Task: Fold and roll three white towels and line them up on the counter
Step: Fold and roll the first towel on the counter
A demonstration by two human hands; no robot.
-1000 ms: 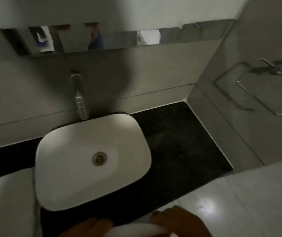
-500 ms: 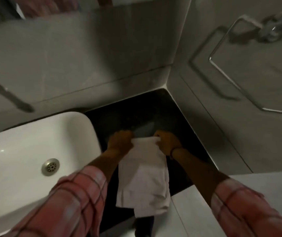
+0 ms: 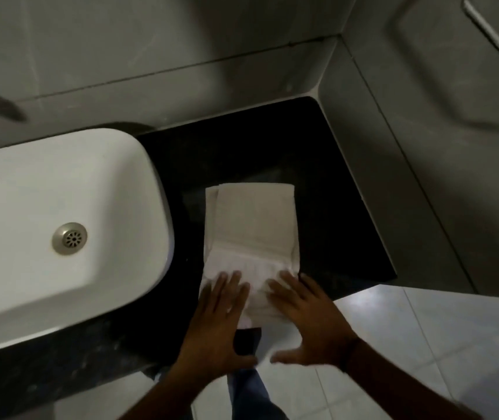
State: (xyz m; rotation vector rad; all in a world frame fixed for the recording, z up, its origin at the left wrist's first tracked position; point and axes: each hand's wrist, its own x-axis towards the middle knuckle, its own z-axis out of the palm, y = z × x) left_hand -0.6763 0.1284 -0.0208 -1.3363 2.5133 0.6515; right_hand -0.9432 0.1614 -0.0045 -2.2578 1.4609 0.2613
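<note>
One white towel (image 3: pixel 251 225) lies flat as a long folded strip on the black counter (image 3: pixel 327 189), to the right of the sink. Its near end hangs a little over the counter's front edge. My left hand (image 3: pixel 217 319) rests flat with fingers spread on the towel's near left corner. My right hand (image 3: pixel 305 319) lies flat with fingers spread on the near right part. Neither hand grips the cloth. No other towels show in this view.
A white rectangular sink (image 3: pixel 60 225) with a metal drain (image 3: pixel 70 237) fills the left. Grey tiled walls close the counter at the back and right, with a metal towel bar (image 3: pixel 496 34) on the right wall. Pale floor tiles (image 3: pixel 424 344) lie below the counter edge.
The towel, held up by its top corners half a second ago, now lies flat on the counter. Both hands let go and moved back to its near end, palms down.
</note>
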